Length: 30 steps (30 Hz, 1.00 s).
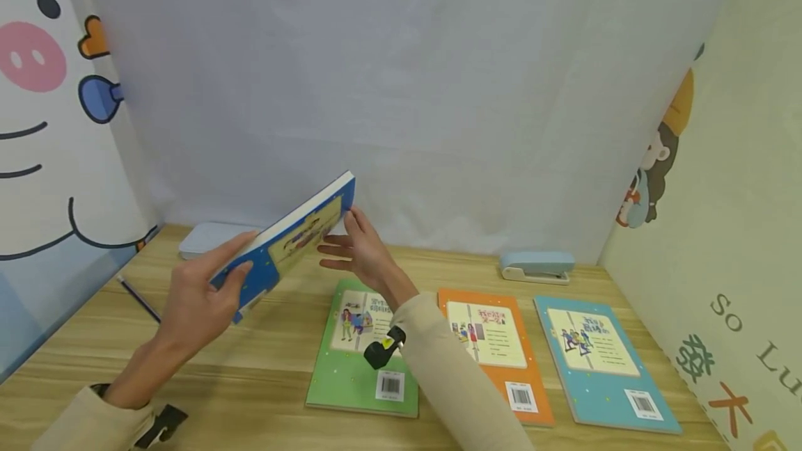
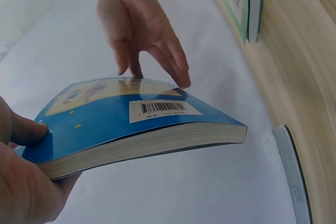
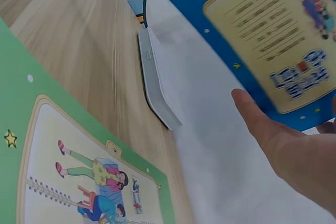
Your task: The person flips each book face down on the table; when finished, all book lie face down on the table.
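A blue paperback book [image 1: 260,273] is held up at a slant above the table's left part, its page edges showing. My left hand [image 1: 202,294] pinches its near left end between thumb and fingers. At the book's raised far end is my right hand [image 1: 371,256], its fingers spread and mostly straight, fingertips right at the cover's edge. The left wrist view shows a barcode label [image 2: 163,109] on the blue cover. In the right wrist view, one finger [image 3: 252,109] of the right hand overlaps the cover's edge.
On the wooden table [image 1: 250,374] lie a green book [image 1: 351,385], an orange book [image 1: 532,367] and a light blue book [image 1: 601,392]. A blue stapler [image 1: 537,265] stands at the back right. A pale flat case [image 1: 209,236] and a dark pencil [image 1: 139,299] lie at left.
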{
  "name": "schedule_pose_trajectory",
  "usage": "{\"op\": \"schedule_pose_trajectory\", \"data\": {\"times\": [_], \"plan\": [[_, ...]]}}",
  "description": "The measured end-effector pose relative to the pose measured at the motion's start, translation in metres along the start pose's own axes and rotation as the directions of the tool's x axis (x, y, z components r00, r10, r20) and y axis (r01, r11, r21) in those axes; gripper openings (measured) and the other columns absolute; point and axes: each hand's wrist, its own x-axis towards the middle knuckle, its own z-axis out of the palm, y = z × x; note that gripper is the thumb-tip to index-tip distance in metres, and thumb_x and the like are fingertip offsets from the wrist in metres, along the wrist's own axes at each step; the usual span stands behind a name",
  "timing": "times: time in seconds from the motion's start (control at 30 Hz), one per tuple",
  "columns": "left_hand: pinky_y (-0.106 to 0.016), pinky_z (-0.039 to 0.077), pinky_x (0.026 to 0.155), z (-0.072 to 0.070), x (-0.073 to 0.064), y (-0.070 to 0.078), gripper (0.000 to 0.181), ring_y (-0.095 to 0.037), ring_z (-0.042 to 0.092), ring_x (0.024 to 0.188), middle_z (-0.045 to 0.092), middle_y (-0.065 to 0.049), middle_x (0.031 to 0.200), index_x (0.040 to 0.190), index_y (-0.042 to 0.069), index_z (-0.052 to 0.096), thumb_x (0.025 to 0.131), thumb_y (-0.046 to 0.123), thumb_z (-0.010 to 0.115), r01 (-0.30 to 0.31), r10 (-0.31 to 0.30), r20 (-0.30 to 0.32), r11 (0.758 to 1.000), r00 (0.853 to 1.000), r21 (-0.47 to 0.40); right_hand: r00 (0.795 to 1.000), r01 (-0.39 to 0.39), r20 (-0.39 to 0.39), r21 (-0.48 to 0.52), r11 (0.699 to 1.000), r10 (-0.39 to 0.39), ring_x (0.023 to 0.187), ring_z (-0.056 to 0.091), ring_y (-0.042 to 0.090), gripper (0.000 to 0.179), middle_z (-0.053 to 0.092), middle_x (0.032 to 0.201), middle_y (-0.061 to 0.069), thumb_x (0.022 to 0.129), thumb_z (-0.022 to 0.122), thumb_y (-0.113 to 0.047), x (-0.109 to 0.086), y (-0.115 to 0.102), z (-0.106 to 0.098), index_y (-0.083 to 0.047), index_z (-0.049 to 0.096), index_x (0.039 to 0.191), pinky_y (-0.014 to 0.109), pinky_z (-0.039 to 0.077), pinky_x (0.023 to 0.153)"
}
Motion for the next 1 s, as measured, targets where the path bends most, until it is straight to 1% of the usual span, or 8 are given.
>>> {"op": "schedule_pose_trajectory", "data": {"times": [0.1, 0.23, 0.53, 0.6, 0.67, 0.77, 0.93, 1.0], "plan": [[-0.007, 0.041, 0.046, -0.002, 0.002, 0.008, 0.048, 0.020, 0.054, 0.061, 0.069, -0.036, 0.103, 0.130, -0.008, 0.061, 0.083, -0.020, 0.062, 0.018, -0.018, -0.011, 1.000, 1.000, -0.023, 1.000, 0.009, 0.017, 0.042, 0.999, -0.010, 0.129, 0.054, 0.048, 0.048, 0.050, 0.143, 0.031, 0.109, 0.034, -0.034, 0.000, 0.004, -0.002, -0.031, 0.026, 0.156, 0.056, 0.052, 0.099], [-0.005, 0.050, 0.060, -0.003, 0.004, 0.016, 0.048, 0.023, 0.056, 0.085, 0.068, -0.037, 0.107, 0.131, -0.006, 0.061, 0.084, -0.019, 0.061, 0.050, -0.050, -0.012, 0.997, 0.999, -0.056, 0.999, 0.016, 0.034, 0.129, 0.992, -0.020, 0.130, 0.053, 0.049, 0.044, 0.055, 0.133, 0.026, 0.110, 0.035, -0.027, 0.000, 0.007, -0.004, -0.032, 0.029, 0.154, 0.055, 0.050, 0.103], [-0.007, 0.052, 0.061, -0.004, 0.003, 0.016, 0.047, 0.018, 0.057, 0.086, 0.067, -0.038, 0.109, 0.132, -0.005, 0.061, 0.087, -0.017, 0.061, 0.098, -0.097, 0.018, 0.993, 0.995, -0.064, 0.998, 0.022, 0.046, 0.223, 0.974, -0.034, 0.123, 0.059, 0.045, 0.037, 0.060, 0.110, 0.015, 0.109, 0.036, -0.018, 0.000, 0.015, -0.007, -0.033, 0.040, 0.143, 0.055, 0.047, 0.106], [-0.008, 0.052, 0.061, -0.004, 0.002, 0.016, 0.047, 0.009, 0.065, 0.082, 0.067, -0.037, 0.110, 0.133, -0.004, 0.061, 0.087, -0.016, 0.062, 0.116, -0.114, 0.031, 0.991, 0.993, -0.061, 0.999, 0.023, 0.041, 0.220, 0.975, -0.033, 0.122, 0.060, 0.045, 0.037, 0.061, 0.110, 0.015, 0.109, 0.037, -0.018, 0.000, 0.017, -0.008, -0.033, 0.040, 0.142, 0.056, 0.048, 0.105], [-0.010, 0.052, 0.060, -0.004, 0.002, 0.016, 0.047, -0.010, 0.074, 0.078, 0.067, -0.037, 0.112, 0.134, -0.002, 0.060, 0.088, -0.014, 0.062, 0.136, -0.133, 0.053, 0.989, 0.990, -0.052, 0.999, 0.022, 0.030, 0.221, 0.975, -0.029, 0.118, 0.063, 0.044, 0.037, 0.061, 0.109, 0.015, 0.109, 0.038, -0.018, 0.000, 0.019, -0.008, -0.032, 0.040, 0.143, 0.056, 0.048, 0.105], [-0.011, 0.053, 0.059, -0.004, 0.004, 0.016, 0.047, -0.035, 0.075, 0.076, 0.068, -0.035, 0.112, 0.135, -0.001, 0.060, 0.089, -0.012, 0.063, 0.150, -0.148, 0.087, 0.988, 0.985, -0.020, 1.000, 0.014, 0.011, 0.226, 0.974, -0.017, 0.116, 0.064, 0.044, 0.038, 0.061, 0.108, 0.015, 0.109, 0.039, -0.018, 0.000, 0.023, -0.008, -0.031, 0.039, 0.144, 0.057, 0.048, 0.104], [-0.029, 0.059, 0.054, -0.006, 0.009, 0.017, 0.050, -0.042, 0.073, 0.075, 0.068, -0.036, 0.110, 0.139, 0.001, 0.056, 0.091, -0.008, 0.064, 0.160, -0.172, 0.184, 0.984, 0.968, 0.076, 1.000, -0.009, -0.020, 0.232, 0.973, 0.014, 0.109, 0.066, 0.044, 0.038, 0.057, 0.109, 0.016, 0.109, 0.038, -0.014, 0.000, 0.030, -0.011, -0.028, 0.039, 0.143, 0.057, 0.049, 0.103], [-0.037, 0.060, 0.054, -0.008, 0.012, 0.018, 0.053, -0.044, 0.073, 0.077, 0.066, -0.037, 0.112, 0.143, 0.002, 0.052, 0.092, -0.008, 0.063, 0.138, -0.165, 0.241, 0.982, 0.956, 0.127, 0.999, -0.019, -0.031, 0.226, 0.974, 0.027, 0.099, 0.070, 0.035, 0.034, 0.057, 0.109, 0.015, 0.109, 0.037, -0.014, 0.000, 0.032, -0.012, -0.027, 0.040, 0.140, 0.056, 0.050, 0.102]]}}
